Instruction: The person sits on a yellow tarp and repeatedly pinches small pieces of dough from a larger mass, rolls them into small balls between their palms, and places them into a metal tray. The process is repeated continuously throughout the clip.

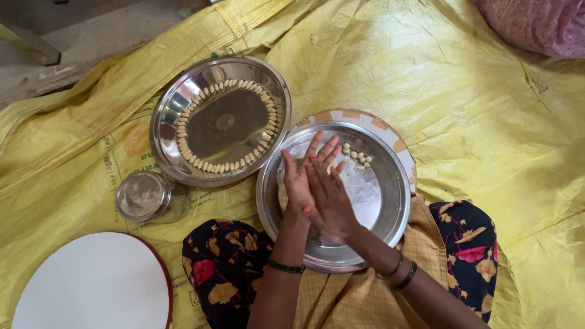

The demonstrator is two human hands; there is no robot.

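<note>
Both palms pressed together over steel plate (pixel 390 225): left hand (pixel 297 183) flat against right hand (pixel 329 195), fingers straight, probably rolling a dough bit between them, hidden. Finished pellets (pixel 356 155) lie just beyond the fingertips. Next call: release the piece beside them. Ringed plate (pixel 170 109) sits farther left.

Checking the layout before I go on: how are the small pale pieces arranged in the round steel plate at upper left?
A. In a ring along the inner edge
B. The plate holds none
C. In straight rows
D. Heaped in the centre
A: the small pale pieces form a ring around the flat base of the round steel plate, leaving its centre bare.
</note>
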